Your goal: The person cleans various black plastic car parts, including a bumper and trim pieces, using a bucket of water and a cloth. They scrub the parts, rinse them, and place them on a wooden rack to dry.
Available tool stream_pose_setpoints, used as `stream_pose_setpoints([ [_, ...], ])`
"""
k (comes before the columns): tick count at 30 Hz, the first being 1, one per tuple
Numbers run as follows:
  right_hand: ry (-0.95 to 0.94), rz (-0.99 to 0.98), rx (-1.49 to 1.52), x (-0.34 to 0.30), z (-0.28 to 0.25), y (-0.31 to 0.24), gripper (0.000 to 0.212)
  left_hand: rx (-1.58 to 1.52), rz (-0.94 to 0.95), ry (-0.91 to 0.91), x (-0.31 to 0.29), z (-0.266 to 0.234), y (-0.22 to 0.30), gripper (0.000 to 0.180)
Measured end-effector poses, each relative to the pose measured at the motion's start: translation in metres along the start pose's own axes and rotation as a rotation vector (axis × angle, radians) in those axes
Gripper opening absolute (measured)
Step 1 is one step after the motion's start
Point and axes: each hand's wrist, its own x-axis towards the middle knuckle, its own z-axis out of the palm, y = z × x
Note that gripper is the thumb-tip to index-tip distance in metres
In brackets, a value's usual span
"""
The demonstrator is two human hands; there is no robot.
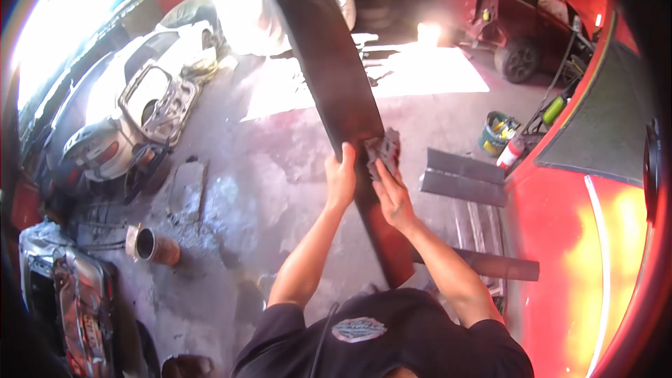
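A long, dark, flat panel (329,63) runs from the top of the view down toward my chest. My left hand (341,180) grips its left edge, thumb on the upper face and the other fingers hidden beneath. At the panel's right edge, my right hand (393,199) holds a crumpled grey cloth (386,152) against the surface. The right fingers reach forward along the cloth, which bunches up beyond them. Below the panel's near end, a dark bar (497,266) sticks out to the right.
Dark angled pieces (462,176) stand to the right, near a bucket (495,133) and a red-and-white bottle (512,150). A dark red car (525,14) is at the far right. On the left are car parts (159,108), a metal cylinder (157,247) and a damaged bumper (77,301).
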Motion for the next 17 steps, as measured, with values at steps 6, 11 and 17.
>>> stream_pose_setpoints([
  [6, 0.105, -0.521, -0.359, 0.118, -0.05, -0.052, 0.042, 0.39, 0.03, -0.348, -0.036, -0.01, -0.003, 0.051],
  [11, 0.02, -0.722, -0.74, 0.177, -0.131, -0.059, 0.026, 0.41, -0.234, -0.444, -0.083, -0.02, 0.017, 0.042],
  [17, 0.357, -0.59, -0.775, 0.224, -0.218, -0.021, 0.023, 0.481, -0.275, -0.6, -0.139, -0.047, 0.004, 0.036],
])
